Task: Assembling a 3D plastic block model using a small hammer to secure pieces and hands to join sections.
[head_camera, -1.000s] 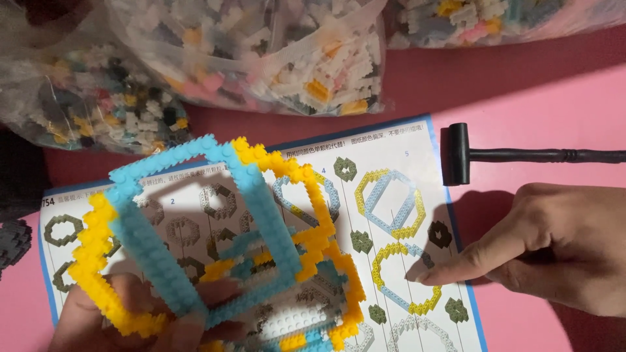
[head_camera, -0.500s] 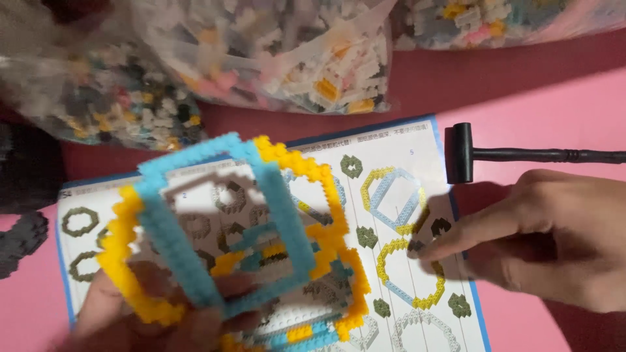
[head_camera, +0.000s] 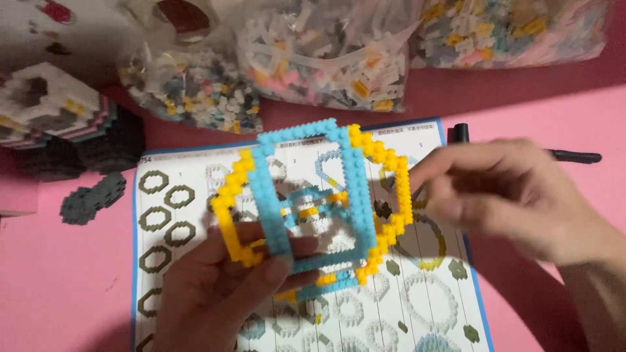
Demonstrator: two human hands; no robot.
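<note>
My left hand [head_camera: 222, 293] grips the lower edge of a flat brick build [head_camera: 313, 202] made of a light blue frame over a yellow ring, held tilted above an instruction sheet [head_camera: 163, 215]. My right hand [head_camera: 515, 195] is blurred, fingers spread, and its fingertips reach the yellow right edge of the build near the middle of the view. Whether it grips that edge I cannot tell.
Clear bags of small mixed bricks [head_camera: 326, 58] lie along the back. A stack of layered brick rings [head_camera: 45, 111] and a dark grey piece [head_camera: 91, 199] sit at the left. A black hammer-like tool [head_camera: 574, 156] lies behind my right hand on the pink table [head_camera: 59, 287].
My right hand has moved left from the sheet's right side up to the build's yellow edge. My left hand has lifted and turned the build, and the view has shifted left.
</note>
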